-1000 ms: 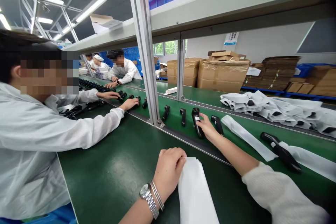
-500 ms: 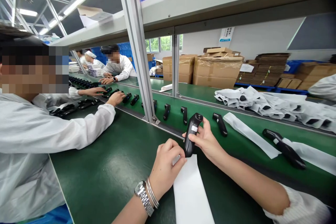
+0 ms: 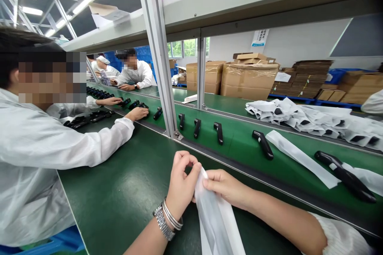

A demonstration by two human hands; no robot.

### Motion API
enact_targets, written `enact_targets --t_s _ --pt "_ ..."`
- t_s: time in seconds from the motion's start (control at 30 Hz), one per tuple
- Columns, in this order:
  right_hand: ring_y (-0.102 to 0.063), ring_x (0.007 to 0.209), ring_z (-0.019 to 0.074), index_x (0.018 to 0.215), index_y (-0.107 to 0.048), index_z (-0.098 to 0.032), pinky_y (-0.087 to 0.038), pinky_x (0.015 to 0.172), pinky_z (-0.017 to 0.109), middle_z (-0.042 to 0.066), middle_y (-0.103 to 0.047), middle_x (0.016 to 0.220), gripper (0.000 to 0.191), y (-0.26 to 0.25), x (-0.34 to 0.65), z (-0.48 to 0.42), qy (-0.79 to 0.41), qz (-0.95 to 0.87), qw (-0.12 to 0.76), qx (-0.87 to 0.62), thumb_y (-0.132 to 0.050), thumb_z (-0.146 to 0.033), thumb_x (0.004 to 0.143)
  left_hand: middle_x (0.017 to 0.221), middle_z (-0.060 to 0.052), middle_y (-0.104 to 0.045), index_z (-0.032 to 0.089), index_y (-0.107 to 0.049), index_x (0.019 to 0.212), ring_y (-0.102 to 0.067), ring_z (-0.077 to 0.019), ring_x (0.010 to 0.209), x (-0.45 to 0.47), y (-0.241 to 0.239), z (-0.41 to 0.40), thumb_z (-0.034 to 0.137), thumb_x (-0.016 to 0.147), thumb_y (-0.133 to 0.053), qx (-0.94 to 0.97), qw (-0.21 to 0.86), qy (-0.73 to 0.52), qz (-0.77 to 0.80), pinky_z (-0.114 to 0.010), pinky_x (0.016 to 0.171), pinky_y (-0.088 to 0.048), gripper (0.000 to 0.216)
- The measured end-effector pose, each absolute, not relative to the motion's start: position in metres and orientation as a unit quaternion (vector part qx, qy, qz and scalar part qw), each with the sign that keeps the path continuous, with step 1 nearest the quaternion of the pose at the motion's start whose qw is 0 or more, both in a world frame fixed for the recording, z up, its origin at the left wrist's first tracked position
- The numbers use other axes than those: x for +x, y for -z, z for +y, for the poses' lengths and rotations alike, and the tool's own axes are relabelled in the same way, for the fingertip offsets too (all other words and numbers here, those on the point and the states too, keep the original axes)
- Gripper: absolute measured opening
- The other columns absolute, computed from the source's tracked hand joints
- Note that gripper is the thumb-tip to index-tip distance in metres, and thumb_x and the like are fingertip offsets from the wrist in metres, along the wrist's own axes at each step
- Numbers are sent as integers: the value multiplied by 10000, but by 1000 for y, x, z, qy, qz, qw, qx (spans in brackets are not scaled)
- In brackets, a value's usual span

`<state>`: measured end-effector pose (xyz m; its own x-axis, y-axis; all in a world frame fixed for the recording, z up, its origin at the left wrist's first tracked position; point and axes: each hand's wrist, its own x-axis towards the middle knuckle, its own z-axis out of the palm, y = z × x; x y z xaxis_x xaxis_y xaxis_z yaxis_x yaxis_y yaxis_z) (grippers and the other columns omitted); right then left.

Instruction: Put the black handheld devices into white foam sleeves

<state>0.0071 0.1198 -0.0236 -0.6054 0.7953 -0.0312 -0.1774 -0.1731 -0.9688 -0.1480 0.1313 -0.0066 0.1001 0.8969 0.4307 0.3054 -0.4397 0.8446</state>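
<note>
A white translucent sleeve bag [image 3: 213, 219] lies on the green worktop in front of me, and a dark elongated shape shows faintly through it. My left hand [image 3: 183, 179] pinches the bag's upper end between thumb and fingers. Closed on the same end from the other side is my right hand [image 3: 226, 187]. Beyond my hands, a black handheld device [image 3: 218, 132] lies on the green belt. Farther right, another black device [image 3: 263, 144] sits beside a flat white bag [image 3: 302, 158]. At the far right, a larger-looking black device [image 3: 344, 175] overlaps a white bag.
A metal post [image 3: 160, 55] rises at the belt's near edge, under an overhead shelf [image 3: 257, 4]. At left, a co-worker's sleeve [image 3: 98, 147] reaches toward several devices. Filled white bags [image 3: 305, 119] are heaped behind the belt. Large cartons [image 3: 248, 79] stand farther back.
The black device that my right hand held above the bag is now inside it. My right hand has moved down to grip the bag's end. Devices on the belt have shifted right.
</note>
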Motion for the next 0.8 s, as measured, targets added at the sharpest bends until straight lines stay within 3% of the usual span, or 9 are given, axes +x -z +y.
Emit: enact_targets --t_s 0.1,0.2,0.3,0.37,0.43,0.5,0.67,0.8 --pt "-616 650 186 867 -633 -165 -466 654 315 51 -677 744 340 9 23 133 -652 -529 409 -358 -597 -503 851 914 -16 -497 191 -553 758 -505 -146 814 -152 8 136 248 881 -517 690 283 -470 473 -268 742 -432 140" --pt "-556 616 179 878 -590 -197 -414 610 297 28 -642 724 323 -5 62 164 -412 -573 483 -518 -483 -502 899 895 -13 -526 200 -565 776 -519 -163 809 -157 9 137 287 861 -536 722 232 -383 528 -290 736 -411 126" --pt "-557 735 236 796 -566 -198 -396 678 340 55 -594 756 296 -10 104 199 -94 -644 403 -643 -398 -404 926 885 -8 -542 204 -565 804 -530 -184 813 -160 10 136 339 794 -610 747 224 -266 566 -311 738 -387 143" --pt "-554 906 294 867 -589 -193 -396 761 382 103 -602 906 227 -8 118 217 33 -656 319 -683 -401 -313 910 868 -1 -547 203 -563 800 -532 -190 815 -159 12 134 338 738 -659 763 235 -209 564 -316 747 -371 177" --pt "-503 1088 316 1029 -592 -198 -382 867 405 127 -574 1105 221 -1 114 232 49 -665 272 -693 -432 -256 886 835 9 -550 197 -558 760 -531 -179 804 -156 14 133 280 733 -643 778 242 -180 551 -314 755 -354 122" --pt "-490 1147 293 1137 -562 -219 -387 909 385 113 -548 1193 280 8 96 245 -2 -680 253 -688 -471 -271 878 786 18 -542 186 -538 706 -528 -161 778 -153 15 132 213 768 -572 788 242 -172 540 -308 756 -339 76" --pt "-570 1048 323 1214 -535 -235 -451 822 413 118 -566 1173 442 30 43 286 -113 -670 237 -695 -583 -432 821 754 14 -526 175 -509 678 -517 -149 762 -149 14 132 164 844 -459 804 205 -185 527 -302 739 -326 174" --pt "-609 955 312 1261 -496 -198 -454 802 435 154 -552 1153 460 39 36 311 -185 -622 264 -714 -578 -326 827 793 1 -539 180 -529 693 -524 -156 792 -149 13 132 191 900 -414 815 180 -200 513 -303 739 -335 236"
